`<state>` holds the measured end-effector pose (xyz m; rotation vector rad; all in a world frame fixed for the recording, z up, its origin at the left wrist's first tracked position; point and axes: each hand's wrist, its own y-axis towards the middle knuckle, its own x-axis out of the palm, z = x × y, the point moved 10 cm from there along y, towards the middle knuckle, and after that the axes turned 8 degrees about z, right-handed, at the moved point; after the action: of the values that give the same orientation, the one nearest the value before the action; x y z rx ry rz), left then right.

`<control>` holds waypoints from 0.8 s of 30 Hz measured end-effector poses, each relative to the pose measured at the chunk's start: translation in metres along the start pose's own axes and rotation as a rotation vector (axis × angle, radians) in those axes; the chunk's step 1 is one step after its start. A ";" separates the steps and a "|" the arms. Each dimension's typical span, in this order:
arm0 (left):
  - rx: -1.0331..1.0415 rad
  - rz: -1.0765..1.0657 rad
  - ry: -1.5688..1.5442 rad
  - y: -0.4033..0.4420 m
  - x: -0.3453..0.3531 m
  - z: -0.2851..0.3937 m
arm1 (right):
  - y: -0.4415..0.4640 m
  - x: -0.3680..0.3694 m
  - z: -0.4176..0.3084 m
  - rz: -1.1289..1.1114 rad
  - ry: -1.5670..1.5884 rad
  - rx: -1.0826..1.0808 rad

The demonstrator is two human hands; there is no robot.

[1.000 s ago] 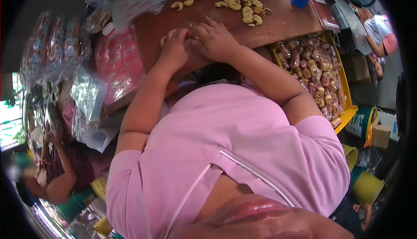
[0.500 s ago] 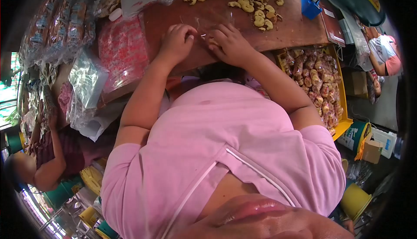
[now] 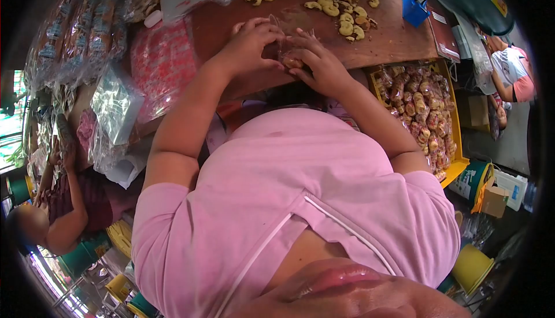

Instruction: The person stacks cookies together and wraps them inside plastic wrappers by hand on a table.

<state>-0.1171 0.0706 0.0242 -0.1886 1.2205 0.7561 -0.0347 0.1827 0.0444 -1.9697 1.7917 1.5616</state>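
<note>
A small clear plastic bag (image 3: 283, 38) with brown baked pieces (image 3: 293, 61) in its lower end is between my hands, over the near edge of the wooden table (image 3: 243, 84). My right hand (image 3: 319, 64) curls around the filled end. My left hand (image 3: 250, 45) has its fingers bent at the bag's left side, seemingly gripping the film; the fingertips are partly hidden. Beyond my hands, loose curved golden-brown biscuits (image 3: 330, 10) lie scattered on the tabletop.
At right, a yellow crate (image 3: 458, 127) holds many wrapped packs (image 3: 425, 107). A blue tape dispenser (image 3: 414, 6) stands at the back right. Red-printed plastic sheets (image 3: 162, 67) and bagged long packs (image 3: 81, 29) lie left. One person (image 3: 63, 208) is at left, another (image 3: 511, 69) at right.
My left hand has moved right and turned, closer to my right hand. My right hand has shifted slightly toward me and right, and the baked pieces in the bag now show more.
</note>
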 end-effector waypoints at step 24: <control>0.076 -0.203 -0.135 0.024 0.036 0.016 | -0.011 -0.020 0.016 0.008 0.166 0.141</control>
<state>-0.1144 0.1120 0.0044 -0.1929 1.0816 0.5368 -0.0319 0.2105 0.0442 -2.0812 1.9126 1.2679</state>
